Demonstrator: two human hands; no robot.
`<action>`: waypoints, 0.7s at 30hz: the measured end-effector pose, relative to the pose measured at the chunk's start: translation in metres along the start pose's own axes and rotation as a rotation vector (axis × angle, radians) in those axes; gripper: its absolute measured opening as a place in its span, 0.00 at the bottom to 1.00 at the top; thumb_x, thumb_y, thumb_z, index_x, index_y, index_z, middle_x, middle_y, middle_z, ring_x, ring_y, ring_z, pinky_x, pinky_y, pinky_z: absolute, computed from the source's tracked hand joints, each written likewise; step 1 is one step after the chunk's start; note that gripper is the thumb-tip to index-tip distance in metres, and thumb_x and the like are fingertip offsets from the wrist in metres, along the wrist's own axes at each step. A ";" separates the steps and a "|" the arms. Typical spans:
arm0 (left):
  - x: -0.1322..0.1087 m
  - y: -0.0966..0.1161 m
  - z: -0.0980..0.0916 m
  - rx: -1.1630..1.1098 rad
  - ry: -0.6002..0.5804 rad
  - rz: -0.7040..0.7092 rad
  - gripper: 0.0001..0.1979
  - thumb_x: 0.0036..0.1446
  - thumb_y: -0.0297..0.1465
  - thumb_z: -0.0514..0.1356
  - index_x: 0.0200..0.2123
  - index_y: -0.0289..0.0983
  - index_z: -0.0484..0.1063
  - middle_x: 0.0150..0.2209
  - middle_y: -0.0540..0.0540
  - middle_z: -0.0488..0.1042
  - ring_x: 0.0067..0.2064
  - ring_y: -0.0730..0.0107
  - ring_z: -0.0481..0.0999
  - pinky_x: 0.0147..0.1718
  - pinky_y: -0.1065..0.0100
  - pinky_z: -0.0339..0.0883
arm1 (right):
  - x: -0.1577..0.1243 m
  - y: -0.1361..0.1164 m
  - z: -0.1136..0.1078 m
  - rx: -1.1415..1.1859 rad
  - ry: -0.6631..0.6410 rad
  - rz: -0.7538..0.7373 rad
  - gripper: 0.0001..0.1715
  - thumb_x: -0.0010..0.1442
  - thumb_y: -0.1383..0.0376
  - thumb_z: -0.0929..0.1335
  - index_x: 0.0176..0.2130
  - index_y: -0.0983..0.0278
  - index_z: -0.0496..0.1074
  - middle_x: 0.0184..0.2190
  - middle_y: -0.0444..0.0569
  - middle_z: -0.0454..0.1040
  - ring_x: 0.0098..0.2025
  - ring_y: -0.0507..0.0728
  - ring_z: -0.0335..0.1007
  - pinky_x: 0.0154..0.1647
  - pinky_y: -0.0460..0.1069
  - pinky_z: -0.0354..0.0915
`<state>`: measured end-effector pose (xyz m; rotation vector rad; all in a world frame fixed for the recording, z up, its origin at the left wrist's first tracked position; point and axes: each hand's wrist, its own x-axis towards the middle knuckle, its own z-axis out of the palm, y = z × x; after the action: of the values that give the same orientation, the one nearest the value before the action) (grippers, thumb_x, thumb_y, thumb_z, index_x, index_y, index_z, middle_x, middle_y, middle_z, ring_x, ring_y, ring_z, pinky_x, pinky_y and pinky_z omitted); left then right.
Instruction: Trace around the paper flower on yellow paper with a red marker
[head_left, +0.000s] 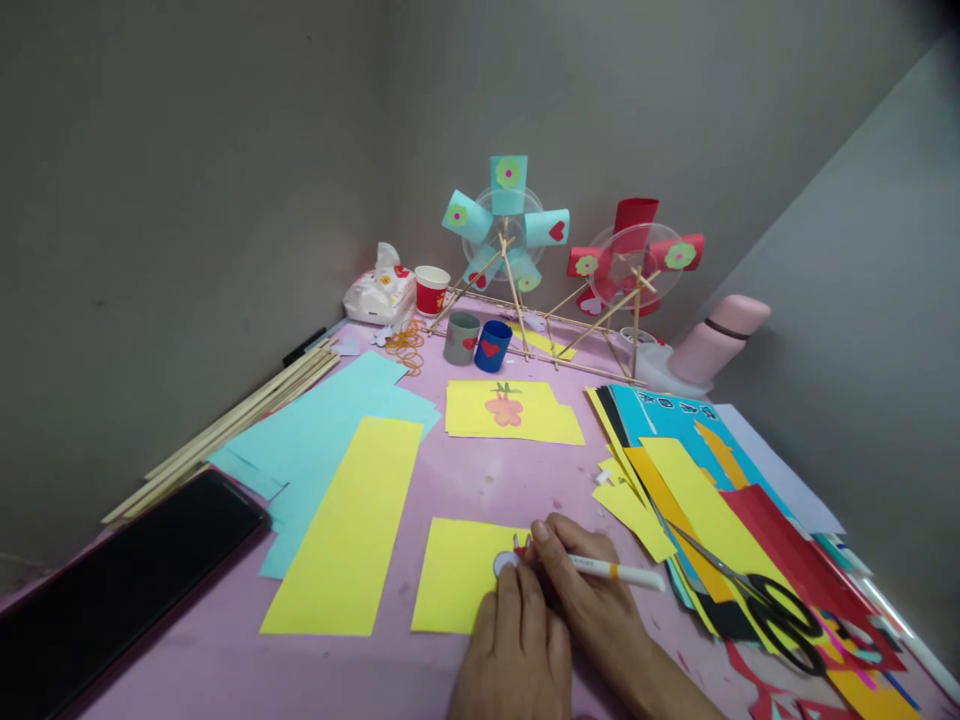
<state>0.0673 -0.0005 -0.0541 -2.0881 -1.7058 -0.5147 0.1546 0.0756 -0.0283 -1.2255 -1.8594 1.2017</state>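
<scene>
My right hand [589, 590] is closed around a white marker pen [626, 573] with an orange band, its body slanting out to the right. The pen's tip is hidden behind my fingers. Flat on a yellow paper card [446, 575] lies my left hand [517, 640], its fingers stretched out and not gripping anything. By its fingertips a pale lavender paper piece [504, 563] shows on the card, partly covered, with small red marks beside it. Farther back, another yellow card [461, 408] carries a pink flower shape [506, 408].
Left are a yellow strip [352, 530], light blue sheets [330, 420], wooden sticks [247, 420] and a phone [127, 600]. Scissors [757, 595] rest on coloured papers at right. Behind stand two stick-and-paper wheels [506, 235] [637, 265], paper rings [493, 346] and a pink bottle [720, 340].
</scene>
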 end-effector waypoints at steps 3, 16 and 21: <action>0.001 0.000 -0.001 -0.010 -0.002 -0.006 0.15 0.45 0.25 0.56 0.39 0.35 0.75 0.43 0.41 0.80 0.45 0.57 0.76 0.40 0.64 0.68 | 0.001 0.000 0.000 0.014 -0.003 0.009 0.25 0.63 0.51 0.58 0.20 0.60 0.52 0.17 0.37 0.51 0.21 0.50 0.47 0.21 0.47 0.49; 0.002 0.001 -0.002 -0.033 0.012 -0.025 0.14 0.46 0.26 0.57 0.38 0.35 0.76 0.42 0.42 0.80 0.44 0.57 0.77 0.39 0.63 0.68 | 0.003 0.001 0.001 0.060 0.008 -0.010 0.25 0.63 0.51 0.59 0.21 0.60 0.52 0.17 0.36 0.51 0.20 0.49 0.47 0.20 0.46 0.47; 0.001 0.001 -0.001 -0.036 -0.011 -0.018 0.14 0.47 0.26 0.57 0.39 0.34 0.75 0.42 0.41 0.80 0.45 0.56 0.76 0.40 0.63 0.68 | 0.005 0.002 0.001 0.046 0.012 -0.010 0.25 0.63 0.50 0.60 0.21 0.60 0.52 0.17 0.36 0.50 0.20 0.49 0.46 0.20 0.47 0.47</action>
<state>0.0688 -0.0001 -0.0523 -2.1063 -1.7349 -0.5445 0.1529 0.0800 -0.0306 -1.1946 -1.8174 1.2227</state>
